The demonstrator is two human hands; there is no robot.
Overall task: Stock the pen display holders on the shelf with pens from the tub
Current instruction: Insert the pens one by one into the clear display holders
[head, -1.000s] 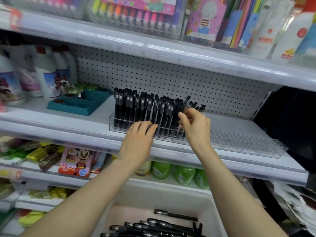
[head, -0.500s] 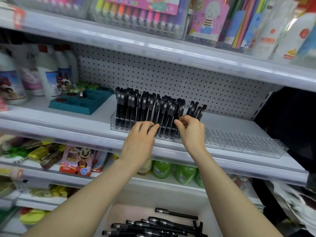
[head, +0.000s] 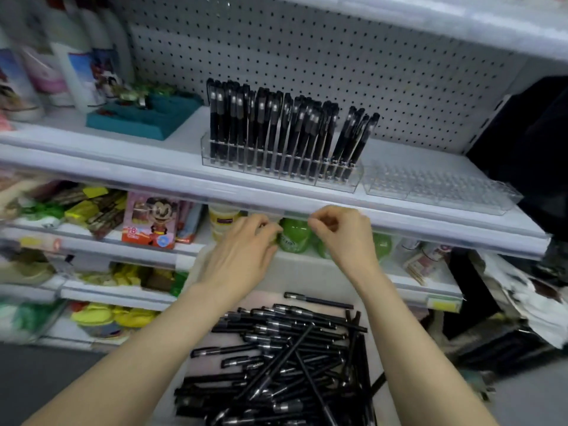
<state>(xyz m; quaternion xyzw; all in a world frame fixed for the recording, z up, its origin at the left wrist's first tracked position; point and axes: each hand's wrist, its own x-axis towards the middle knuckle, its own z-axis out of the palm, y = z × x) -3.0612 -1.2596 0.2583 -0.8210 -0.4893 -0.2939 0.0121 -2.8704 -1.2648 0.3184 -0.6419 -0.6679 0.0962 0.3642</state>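
Nearest you, the pale plastic tub [head: 307,275] holds a loose, criss-crossed heap of slim black capped pens [head: 285,358] with silver bands. That is your stock. One pen lies apart near the far wall.

Expect them to be light and stiff, with smooth barrels that roll and slide over each other. Because they lie tangled, pulling one from underneath will probably drag its neighbours or snag a clip. Take a pen from the top of the pile, pinching it on the barrel towards the capped end, so the other end is free to drop into a slot.

Above the tub's far edge your left hand [head: 242,256] and right hand [head: 344,238] hang side by side in the air, just below the white shelf's front lip [head: 153,176]. The fingers of both are loosely curled, and no pen shows in either, though the view is blurred. Green bottles [head: 295,238] on the lower shelf sit behind them.

On the shelf beyond, the clear plastic slotted holder [head: 279,172] is nearly full of upright black pens [head: 276,127], with the last few at its right end leaning. Just beside it on the right lies a second clear holder [head: 439,189] with no pens in it, which I judge is where the tub's pens should go next. A teal tray [head: 144,118] sits to the left, and grey pegboard [head: 307,56] backs the shelf.
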